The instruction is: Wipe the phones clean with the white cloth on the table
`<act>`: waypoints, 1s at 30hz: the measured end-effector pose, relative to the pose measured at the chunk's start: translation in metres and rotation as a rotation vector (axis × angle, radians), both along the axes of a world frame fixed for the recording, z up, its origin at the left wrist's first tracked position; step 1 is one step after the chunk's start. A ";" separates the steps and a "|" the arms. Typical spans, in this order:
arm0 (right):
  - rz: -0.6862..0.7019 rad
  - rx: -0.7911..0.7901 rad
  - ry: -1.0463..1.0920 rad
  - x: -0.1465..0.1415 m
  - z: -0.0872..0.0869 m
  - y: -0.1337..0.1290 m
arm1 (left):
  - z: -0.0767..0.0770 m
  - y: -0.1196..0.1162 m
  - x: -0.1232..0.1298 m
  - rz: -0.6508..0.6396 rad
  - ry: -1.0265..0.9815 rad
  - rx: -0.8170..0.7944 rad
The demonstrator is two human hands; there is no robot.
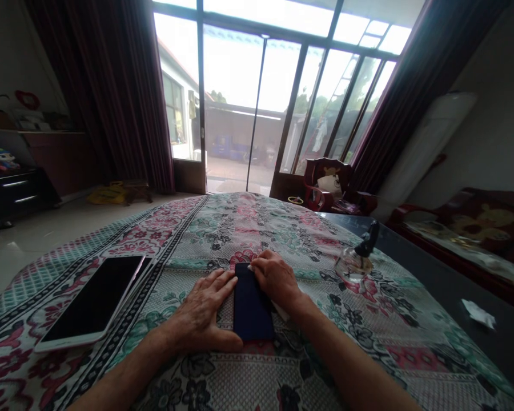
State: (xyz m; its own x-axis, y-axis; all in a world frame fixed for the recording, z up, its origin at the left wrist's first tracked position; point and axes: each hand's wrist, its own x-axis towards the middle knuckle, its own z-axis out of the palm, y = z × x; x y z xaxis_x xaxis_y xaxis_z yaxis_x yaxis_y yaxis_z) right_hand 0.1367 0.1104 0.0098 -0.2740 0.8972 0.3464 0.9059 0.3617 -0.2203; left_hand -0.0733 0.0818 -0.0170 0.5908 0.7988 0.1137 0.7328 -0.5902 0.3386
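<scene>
Head view: a dark blue slab, perhaps a phone, lies flat on the patterned cloth, between the two hands. At the slab's left edge the left hand rests with thumb and fingers spread wide, seemingly bracing rather than gripping. At the slab's upper right corner the right hand has its fingers bent and bunched; something small and white shows by the tips, but whether they pinch it I cannot tell.

Work on the slab looks under way: it is in position and steadied, with the right hand at its far end. How much is done, and what is left, does not show.

The slab's near edge shows fully, while the right hand covers part of its right edge. Beyond the slab, cloth stretches well away to its far rim. Left of the slab, past the left hand, lies a tablet; right of it, past the right hand, stands a bottle. Both leave sideways room.
</scene>
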 end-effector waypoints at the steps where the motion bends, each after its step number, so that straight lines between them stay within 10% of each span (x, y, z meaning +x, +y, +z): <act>1: -0.016 -0.003 -0.007 0.000 0.000 0.002 | 0.001 0.000 0.000 0.002 0.004 -0.005; 30: 0.349 0.039 -0.064 0.023 0.003 0.014 | -0.001 0.000 0.000 -0.024 0.010 0.037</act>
